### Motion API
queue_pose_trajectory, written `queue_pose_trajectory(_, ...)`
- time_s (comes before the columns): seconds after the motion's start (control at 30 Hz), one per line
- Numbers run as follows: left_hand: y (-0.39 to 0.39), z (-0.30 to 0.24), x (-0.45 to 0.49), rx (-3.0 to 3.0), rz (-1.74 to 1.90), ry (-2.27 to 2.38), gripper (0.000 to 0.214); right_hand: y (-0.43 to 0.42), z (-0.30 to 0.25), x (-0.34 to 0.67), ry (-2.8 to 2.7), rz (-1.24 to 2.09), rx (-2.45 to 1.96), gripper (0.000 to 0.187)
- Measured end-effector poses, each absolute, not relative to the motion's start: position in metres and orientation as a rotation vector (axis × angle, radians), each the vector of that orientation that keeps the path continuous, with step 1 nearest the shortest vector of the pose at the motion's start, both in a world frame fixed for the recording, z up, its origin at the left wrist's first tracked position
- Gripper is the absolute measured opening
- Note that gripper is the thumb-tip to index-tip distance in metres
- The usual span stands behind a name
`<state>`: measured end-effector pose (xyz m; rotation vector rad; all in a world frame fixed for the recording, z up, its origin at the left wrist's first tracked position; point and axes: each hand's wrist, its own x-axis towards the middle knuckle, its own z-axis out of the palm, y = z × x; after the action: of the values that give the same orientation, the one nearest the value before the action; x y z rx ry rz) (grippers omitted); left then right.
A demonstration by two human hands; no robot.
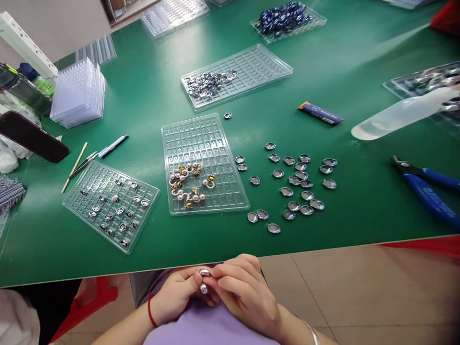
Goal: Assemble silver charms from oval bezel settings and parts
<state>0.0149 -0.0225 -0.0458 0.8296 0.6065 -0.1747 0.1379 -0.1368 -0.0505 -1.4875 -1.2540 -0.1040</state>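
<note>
My left hand [179, 293] and my right hand [244, 290] are together below the near edge of the green table [143, 91], over my lap. Both have their fingers curled and pinched around something small that I cannot make out; silver nails show between them. Just beyond the table edge lies a clear tray [203, 163] holding several pink and amber jewelry pieces [189, 184]. To its right, several silver oval pieces [298, 184] are scattered on the table.
A clear tray [111, 203] with small parts lies at left, another with silver pieces [237, 74] farther back, and one with blue pieces [287, 19] at the far end. Blue pliers [427, 189], a lighter [319, 114], a pen [112, 146], stacked trays [79, 93] and a phone [32, 136] surround them.
</note>
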Motion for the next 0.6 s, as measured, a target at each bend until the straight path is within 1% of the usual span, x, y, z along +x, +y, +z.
queue_pose_trajectory(0.43,-0.023,-0.034,0.018,0.932,-0.122,0.581,0.056,-0.133,-0.036,0.146,-1.29,-0.157,-1.386,0.009)
queue_pose_trajectory(0.6,-0.023,-0.014,0.021,1.007,-0.049,0.55,0.046,-0.132,-0.03,0.151,-1.33,-0.165,-1.335,0.012)
